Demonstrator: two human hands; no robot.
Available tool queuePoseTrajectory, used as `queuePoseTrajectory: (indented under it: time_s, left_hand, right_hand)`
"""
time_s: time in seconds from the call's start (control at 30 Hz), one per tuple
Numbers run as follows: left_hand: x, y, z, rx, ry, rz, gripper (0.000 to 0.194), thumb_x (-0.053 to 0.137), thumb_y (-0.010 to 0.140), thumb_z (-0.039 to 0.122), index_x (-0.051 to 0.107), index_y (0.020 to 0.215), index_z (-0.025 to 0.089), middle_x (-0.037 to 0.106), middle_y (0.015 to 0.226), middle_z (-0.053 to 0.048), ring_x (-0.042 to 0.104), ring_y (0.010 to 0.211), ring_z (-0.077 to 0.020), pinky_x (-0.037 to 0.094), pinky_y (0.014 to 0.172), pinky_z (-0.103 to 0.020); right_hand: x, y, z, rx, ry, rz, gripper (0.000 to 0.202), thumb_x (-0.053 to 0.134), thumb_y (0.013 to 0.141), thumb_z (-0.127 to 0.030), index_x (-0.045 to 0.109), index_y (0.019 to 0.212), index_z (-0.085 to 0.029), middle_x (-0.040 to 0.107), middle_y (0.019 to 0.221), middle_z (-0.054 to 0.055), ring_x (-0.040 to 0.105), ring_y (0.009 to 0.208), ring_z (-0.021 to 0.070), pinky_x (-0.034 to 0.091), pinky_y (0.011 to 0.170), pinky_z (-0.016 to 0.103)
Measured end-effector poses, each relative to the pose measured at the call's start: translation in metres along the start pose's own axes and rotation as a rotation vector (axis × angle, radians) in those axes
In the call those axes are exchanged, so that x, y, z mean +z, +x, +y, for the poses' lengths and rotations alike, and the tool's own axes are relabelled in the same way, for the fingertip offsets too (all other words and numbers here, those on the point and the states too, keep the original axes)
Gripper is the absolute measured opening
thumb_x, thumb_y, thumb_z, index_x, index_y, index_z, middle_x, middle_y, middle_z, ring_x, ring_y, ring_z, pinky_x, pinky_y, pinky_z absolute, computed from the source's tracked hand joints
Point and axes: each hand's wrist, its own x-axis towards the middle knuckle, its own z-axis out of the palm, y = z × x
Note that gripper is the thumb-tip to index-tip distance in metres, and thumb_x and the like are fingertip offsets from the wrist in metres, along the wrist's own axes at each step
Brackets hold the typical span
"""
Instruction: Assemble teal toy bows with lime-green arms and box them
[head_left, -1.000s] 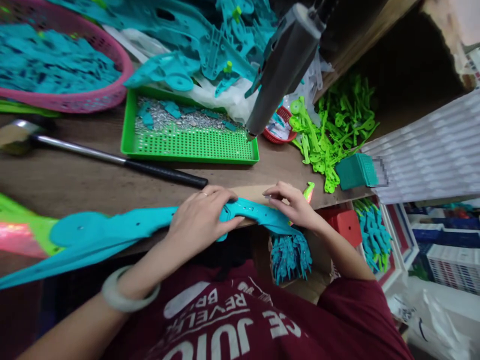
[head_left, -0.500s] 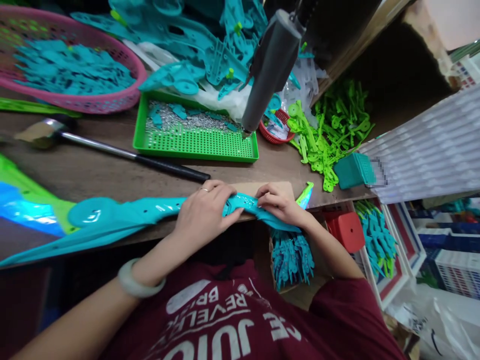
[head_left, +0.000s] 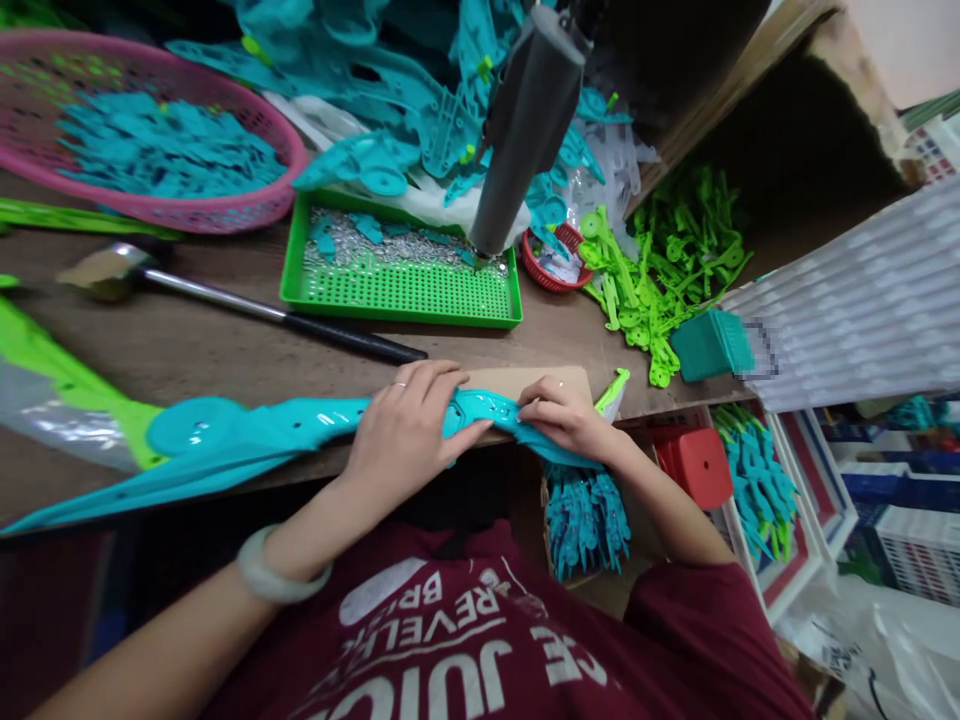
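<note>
A long turquoise plastic part [head_left: 281, 420] lies along the front edge of the workbench, glossy and dotted with small holes. My left hand [head_left: 409, 425] wraps over its middle, thumb along the near side. On the right section, my right hand [head_left: 566, 418] has its fingers bent and pinched at the part's surface; anything small between the fingertips is hidden. Under the hands lies a piece of cardboard [head_left: 559, 380]. A lime-green part with clear film [head_left: 71, 385] adjoins the left end. Above the bench hangs a grey cylindrical power screwdriver [head_left: 517, 130], its tip over the green tray [head_left: 397, 313].
Metal fasteners fill part of the tray. A hammer [head_left: 217, 295] lies left of it, below a pink basket [head_left: 247, 205] of turquoise pieces. Rightward are a small red basket [head_left: 555, 280], lime-green parts [head_left: 637, 290] and a green container [head_left: 712, 345]. A box of turquoise parts [head_left: 585, 515] stands below the edge.
The hanging screwdriver has swung slightly left over the tray. My view has shifted a little. Both hands stay on the turquoise part, with the right fingers slightly adjusted.
</note>
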Motion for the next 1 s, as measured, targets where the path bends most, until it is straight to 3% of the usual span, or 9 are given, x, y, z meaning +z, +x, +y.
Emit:
queuePoseTrajectory:
  time_s: [0.23,0.3,0.37,0.47,0.57,0.63,0.7,0.8,1.0]
  left_hand:
    - [-0.005,0.005,0.004,-0.062,0.102,-0.151,0.054,0.064,0.088,0.050,0.057,0.125,0.012,0.067,0.121,-0.019,0.061,0.114,-0.0386,0.053,0.083,-0.046]
    - [-0.010,0.004,0.007,-0.081,0.184,-0.174,0.064,0.068,0.085,0.052,0.054,0.130,0.009,0.065,0.119,-0.022,0.062,0.110,-0.0412,0.052,0.079,-0.046]
    - [-0.013,-0.001,0.010,-0.092,0.228,-0.159,0.066,0.071,0.083,0.048,0.054,0.131,0.007,0.065,0.112,-0.022,0.063,0.102,-0.0416,0.051,0.076,-0.046]
    - [-0.015,-0.017,0.015,0.003,0.232,-0.001,0.051,0.069,0.087,0.036,0.055,0.132,0.016,0.065,0.114,-0.020,0.064,0.102,-0.0379,0.048,0.080,-0.045]
    - [-0.025,-0.031,0.018,0.157,0.244,0.299,0.047,0.067,0.091,0.032,0.051,0.135,0.028,0.066,0.115,-0.014,0.065,0.101,-0.0318,0.045,0.085,-0.044]
    - [-0.039,-0.033,0.020,0.210,0.206,0.364,0.050,0.069,0.091,0.033,0.049,0.136,0.026,0.068,0.112,-0.012,0.065,0.098,-0.0300,0.045,0.085,-0.042]
    - [-0.055,-0.030,0.020,0.229,0.134,0.259,0.042,0.065,0.094,0.032,0.051,0.131,0.020,0.069,0.111,-0.013,0.065,0.099,-0.0293,0.046,0.084,-0.040]
    - [-0.072,-0.020,0.015,0.232,0.021,0.083,0.021,0.055,0.099,0.031,0.060,0.115,0.018,0.071,0.107,-0.011,0.066,0.098,-0.0276,0.049,0.081,-0.038]
    - [-0.071,-0.009,-0.002,0.132,-0.122,-0.058,0.030,0.052,0.099,0.045,0.068,0.105,0.020,0.075,0.102,-0.009,0.069,0.092,-0.0257,0.053,0.078,-0.037]
  right_hand:
    - [0.003,-0.001,0.001,0.056,0.057,-0.012,0.021,0.045,0.103,-0.026,0.065,0.097,-0.019,0.062,0.102,0.010,0.059,0.096,0.0182,0.052,0.085,0.033]
    - [0.003,0.002,-0.002,0.161,0.202,0.015,0.017,0.053,0.101,-0.032,0.063,0.105,-0.019,0.063,0.104,0.009,0.062,0.097,0.0182,0.054,0.085,0.033]
    - [0.004,0.008,-0.009,0.323,0.293,0.050,0.029,0.059,0.098,-0.036,0.058,0.120,-0.017,0.065,0.108,0.010,0.064,0.095,0.0184,0.056,0.082,0.033]
    - [0.004,0.023,-0.031,0.396,0.265,-0.038,0.034,0.061,0.097,-0.037,0.057,0.124,-0.017,0.069,0.108,0.010,0.066,0.093,0.0191,0.054,0.083,0.033]
    - [-0.002,0.036,-0.062,0.218,0.088,-0.105,0.023,0.055,0.100,-0.037,0.063,0.107,-0.017,0.070,0.099,0.009,0.064,0.090,0.0204,0.052,0.082,0.033]
    - [-0.008,0.039,-0.078,0.110,-0.105,-0.032,0.027,0.048,0.103,-0.037,0.063,0.105,-0.015,0.069,0.097,0.012,0.063,0.090,0.0226,0.051,0.079,0.034]
    - [-0.011,0.037,-0.086,0.043,-0.248,0.055,0.028,0.045,0.104,-0.036,0.063,0.109,-0.014,0.069,0.099,0.014,0.063,0.091,0.0243,0.051,0.079,0.036]
    - [-0.006,0.033,-0.079,-0.011,-0.221,0.122,0.024,0.048,0.103,-0.035,0.061,0.113,-0.016,0.069,0.100,0.013,0.064,0.093,0.0235,0.053,0.080,0.036]
    - [0.018,0.036,-0.057,0.039,-0.100,0.187,0.023,0.052,0.101,-0.032,0.062,0.115,-0.017,0.070,0.098,0.013,0.066,0.092,0.0242,0.055,0.079,0.037]
